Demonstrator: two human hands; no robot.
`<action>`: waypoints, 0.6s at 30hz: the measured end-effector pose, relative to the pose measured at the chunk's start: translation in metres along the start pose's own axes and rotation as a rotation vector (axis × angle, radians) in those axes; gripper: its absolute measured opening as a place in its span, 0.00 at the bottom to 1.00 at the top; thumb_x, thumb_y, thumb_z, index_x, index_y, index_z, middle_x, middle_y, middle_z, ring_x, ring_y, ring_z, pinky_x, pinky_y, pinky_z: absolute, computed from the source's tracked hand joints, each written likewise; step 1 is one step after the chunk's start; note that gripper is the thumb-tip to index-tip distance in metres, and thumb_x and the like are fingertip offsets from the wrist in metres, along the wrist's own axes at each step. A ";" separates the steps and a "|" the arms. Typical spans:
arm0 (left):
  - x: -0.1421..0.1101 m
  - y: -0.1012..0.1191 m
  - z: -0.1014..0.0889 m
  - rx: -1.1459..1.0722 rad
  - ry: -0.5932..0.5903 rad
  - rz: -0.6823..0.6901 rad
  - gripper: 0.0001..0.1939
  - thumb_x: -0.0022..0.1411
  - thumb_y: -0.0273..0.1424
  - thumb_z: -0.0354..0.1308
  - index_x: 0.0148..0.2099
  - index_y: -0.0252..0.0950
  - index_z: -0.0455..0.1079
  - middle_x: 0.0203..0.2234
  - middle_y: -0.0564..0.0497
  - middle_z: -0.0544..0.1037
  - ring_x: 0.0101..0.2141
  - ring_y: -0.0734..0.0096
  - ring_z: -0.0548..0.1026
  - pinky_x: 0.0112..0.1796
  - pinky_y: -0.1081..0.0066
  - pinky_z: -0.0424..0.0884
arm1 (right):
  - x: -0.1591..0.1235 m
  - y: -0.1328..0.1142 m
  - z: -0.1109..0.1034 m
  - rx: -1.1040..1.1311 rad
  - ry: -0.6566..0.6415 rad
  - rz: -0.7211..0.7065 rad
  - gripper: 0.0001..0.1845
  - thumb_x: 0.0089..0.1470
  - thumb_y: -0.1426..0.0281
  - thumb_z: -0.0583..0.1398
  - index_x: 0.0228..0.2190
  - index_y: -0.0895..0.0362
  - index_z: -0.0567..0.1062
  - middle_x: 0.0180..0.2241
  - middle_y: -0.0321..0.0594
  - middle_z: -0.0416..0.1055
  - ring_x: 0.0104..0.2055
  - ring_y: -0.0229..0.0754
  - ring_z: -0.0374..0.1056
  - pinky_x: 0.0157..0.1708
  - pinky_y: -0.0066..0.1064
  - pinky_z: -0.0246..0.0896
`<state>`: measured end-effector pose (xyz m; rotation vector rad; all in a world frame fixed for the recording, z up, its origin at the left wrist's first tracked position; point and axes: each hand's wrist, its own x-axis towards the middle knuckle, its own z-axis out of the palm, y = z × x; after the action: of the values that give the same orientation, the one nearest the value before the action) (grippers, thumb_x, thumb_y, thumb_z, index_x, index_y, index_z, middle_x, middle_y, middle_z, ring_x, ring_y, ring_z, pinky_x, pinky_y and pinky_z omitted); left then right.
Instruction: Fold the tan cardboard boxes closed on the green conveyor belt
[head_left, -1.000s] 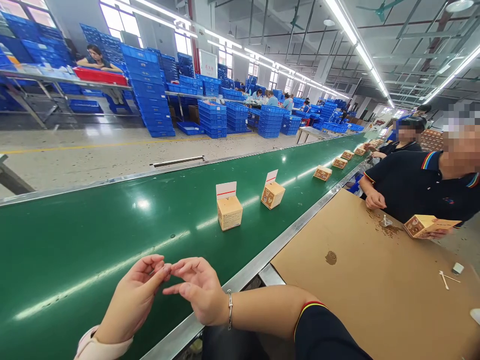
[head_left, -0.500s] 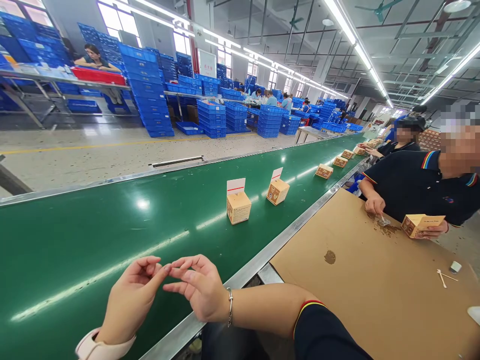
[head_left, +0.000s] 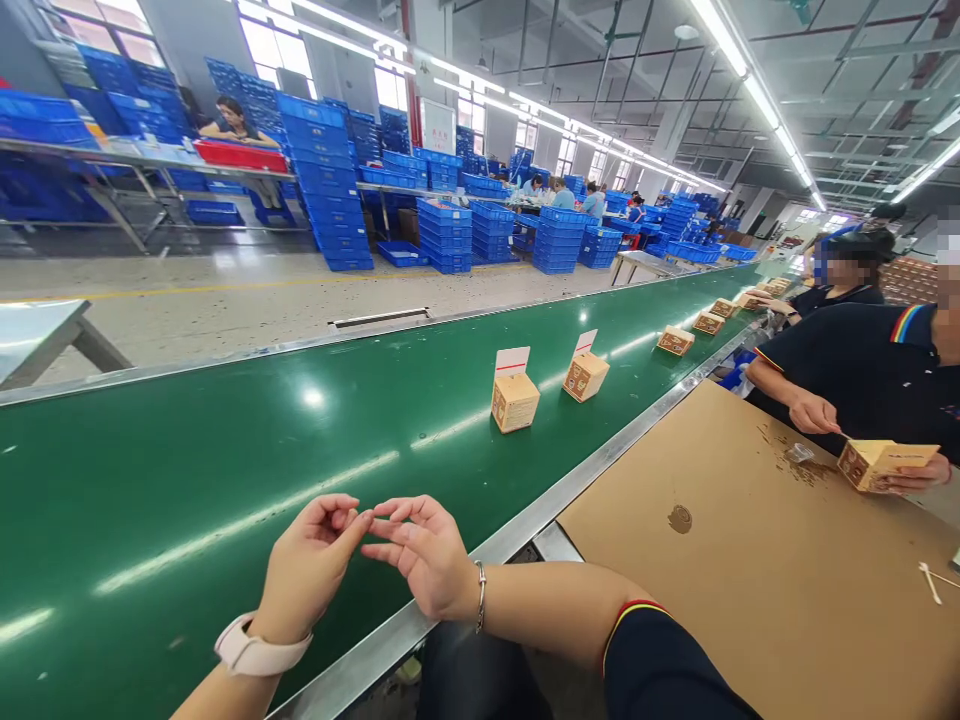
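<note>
My left hand (head_left: pixel 311 565), a pale watch on its wrist, hovers over the near edge of the green conveyor belt (head_left: pixel 187 470). Its fingers curl in a loose pinch against the fingertips of my right hand (head_left: pixel 420 555), and nothing shows in them. My right hand wears a thin bracelet and its fingers are slightly spread, holding nothing. Further along the belt stand two small tan cartons with raised white flaps, one nearer (head_left: pixel 514 400) and one behind it (head_left: pixel 586 376). More cartons (head_left: pixel 675 341) lie beyond.
A brown cardboard sheet (head_left: pixel 750 580) covers the bench on the right, with a cotton swab (head_left: pixel 928 580) on it. A co-worker in a dark shirt holds a carton (head_left: pixel 870 463) there. Stacks of blue crates (head_left: pixel 322 190) and other workers fill the far floor.
The cartons have ridden further away along the belt. My view has shifted a little, and my hands stay fingertip to fingertip. The co-worker's hand has lifted off the cardboard.
</note>
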<state>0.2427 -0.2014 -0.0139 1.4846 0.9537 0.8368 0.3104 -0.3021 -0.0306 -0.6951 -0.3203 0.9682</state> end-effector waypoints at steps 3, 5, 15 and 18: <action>0.002 -0.002 0.002 -0.033 -0.078 -0.082 0.22 0.28 0.45 0.64 0.26 0.37 0.65 0.14 0.60 0.63 0.19 0.75 0.64 0.22 0.73 0.63 | 0.005 0.002 -0.007 0.001 0.025 0.022 0.25 0.32 0.58 0.73 0.27 0.58 0.70 0.38 0.39 0.70 0.39 0.41 0.72 0.39 0.33 0.68; 0.002 -0.004 0.003 -0.027 -0.097 -0.086 0.22 0.29 0.45 0.64 0.26 0.37 0.66 0.14 0.60 0.63 0.19 0.75 0.64 0.22 0.72 0.63 | 0.009 0.002 -0.013 0.001 0.032 0.041 0.26 0.31 0.57 0.73 0.27 0.58 0.70 0.37 0.39 0.71 0.37 0.40 0.73 0.37 0.32 0.68; -0.003 0.001 0.006 -0.034 -0.126 -0.133 0.22 0.33 0.47 0.61 0.28 0.37 0.67 0.18 0.54 0.72 0.22 0.68 0.70 0.26 0.68 0.67 | 0.018 0.004 -0.028 -0.136 0.033 0.059 0.27 0.32 0.53 0.72 0.26 0.59 0.69 0.28 0.37 0.73 0.30 0.39 0.73 0.33 0.32 0.68; -0.003 0.001 0.006 -0.052 -0.107 -0.170 0.22 0.32 0.46 0.60 0.29 0.37 0.66 0.18 0.54 0.73 0.21 0.69 0.69 0.25 0.67 0.67 | 0.017 0.007 -0.030 -0.190 0.016 0.057 0.29 0.32 0.49 0.71 0.25 0.59 0.68 0.26 0.37 0.72 0.28 0.39 0.73 0.35 0.34 0.68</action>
<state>0.2465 -0.2067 -0.0135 1.3686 0.9560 0.6482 0.3318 -0.2970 -0.0582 -0.8883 -0.3832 0.9942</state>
